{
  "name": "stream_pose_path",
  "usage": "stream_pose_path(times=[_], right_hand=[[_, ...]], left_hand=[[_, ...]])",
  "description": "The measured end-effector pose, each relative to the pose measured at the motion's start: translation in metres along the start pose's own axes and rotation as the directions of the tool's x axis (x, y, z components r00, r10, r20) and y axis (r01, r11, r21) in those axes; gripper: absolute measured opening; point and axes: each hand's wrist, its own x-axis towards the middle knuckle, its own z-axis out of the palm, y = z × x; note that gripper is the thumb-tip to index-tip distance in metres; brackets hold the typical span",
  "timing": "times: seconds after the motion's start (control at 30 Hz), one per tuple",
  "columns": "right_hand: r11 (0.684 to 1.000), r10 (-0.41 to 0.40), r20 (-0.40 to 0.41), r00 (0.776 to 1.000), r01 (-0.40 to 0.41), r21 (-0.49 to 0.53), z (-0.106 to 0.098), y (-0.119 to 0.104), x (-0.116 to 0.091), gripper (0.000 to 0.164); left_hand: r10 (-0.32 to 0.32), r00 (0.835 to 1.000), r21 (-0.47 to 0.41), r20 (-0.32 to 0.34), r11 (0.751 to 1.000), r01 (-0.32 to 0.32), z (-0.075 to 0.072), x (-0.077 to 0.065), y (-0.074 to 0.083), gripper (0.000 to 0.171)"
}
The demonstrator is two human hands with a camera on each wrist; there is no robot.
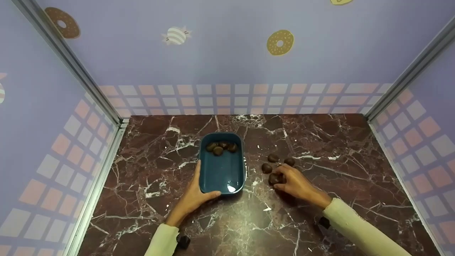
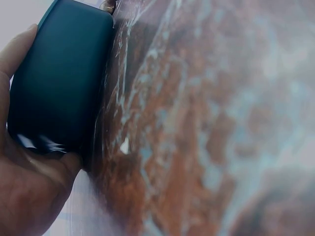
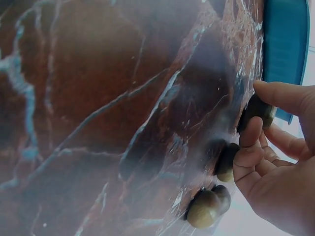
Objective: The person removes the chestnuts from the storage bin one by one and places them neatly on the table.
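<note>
A dark blue rectangular dish stands on the marbled table, with several brown chestnuts gathered at its far end. My left hand holds the dish's near left corner, fingers along the left wall and thumb over the near rim. To the right of the dish, my right hand pinches a chestnut between thumb and fingertips, low at the tabletop. Three more loose chestnuts lie just beyond and beside these fingers. In the right wrist view, some of them show below the hand.
The dark red marbled tabletop has white veins and a glossy sheen. Pale purple panels with a checked band enclose it at the back and both sides, joined by metal corner posts.
</note>
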Motion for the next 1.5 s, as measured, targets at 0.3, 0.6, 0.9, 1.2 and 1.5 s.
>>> stream_pose_path(times=[0.3,0.6,0.9,1.2,1.5], right_hand=[[0.998,-0.006,0.015,1.000,0.007,-0.055,0.002,0.001,-0.005,0.045],[0.997,-0.010,0.016,1.000,0.011,-0.081,0.004,0.004,-0.006,0.045],[1.000,0.011,0.009,1.000,-0.011,-0.018,-0.002,-0.002,-0.003,0.040],[0.997,-0.014,-0.003,1.000,0.015,0.079,-0.021,-0.012,0.016,0.037],[0.995,-0.042,-0.017,0.999,0.043,0.085,-0.029,-0.021,0.037,0.037]], left_hand=[[-0.010,1.000,-0.009,0.003,1.000,0.010,0.000,-0.001,0.001,0.139],[0.001,1.000,-0.019,-0.006,1.000,-0.001,0.001,-0.001,0.000,0.139],[-0.009,1.000,-0.029,0.005,1.000,0.010,0.000,-0.001,0.001,0.140],[-0.010,1.000,-0.039,0.001,0.999,0.010,0.001,0.000,0.000,0.138],[-0.011,1.000,-0.031,0.004,0.999,0.011,0.000,0.000,0.001,0.138]])
